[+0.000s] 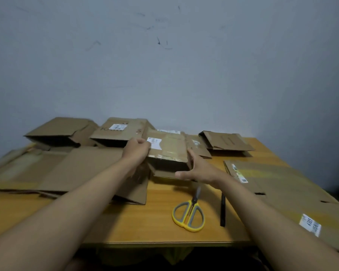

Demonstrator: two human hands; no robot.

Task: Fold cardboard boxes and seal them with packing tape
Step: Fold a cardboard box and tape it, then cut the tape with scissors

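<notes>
Cardboard box (pixel 167 148), small and patched with old tape and a white label, sits at the middle of the desk (pixel 153 218) towards the wall, and both of the person's hands are on it. The left hand (pixel 136 149) has its grip curled closed on the box's left edge, fingers wrapped over the top corner by the label. The right hand (pixel 199 169) lies flat against the box's right side, fingers straight and together, thumb stretched out to the left below the box's open front.

Around it lie more boxes. A large flattened sheet of cardboard (pixel 67 169) spreads across the left of the desk, partly under the left forearm. Behind it stand two half-opened boxes (pixel 117 132) against the wall, one with a white label on top. Another small folded box (pixel 226 141) rests at the back right. A long flattened box (pixel 282 188) with white stickers runs along the right edge.

Nearer the front edge lie yellow-handled scissors (pixel 189 214), blades pointing towards the right hand, and just to their right a thin black pen-like stick (pixel 222 210).
</notes>
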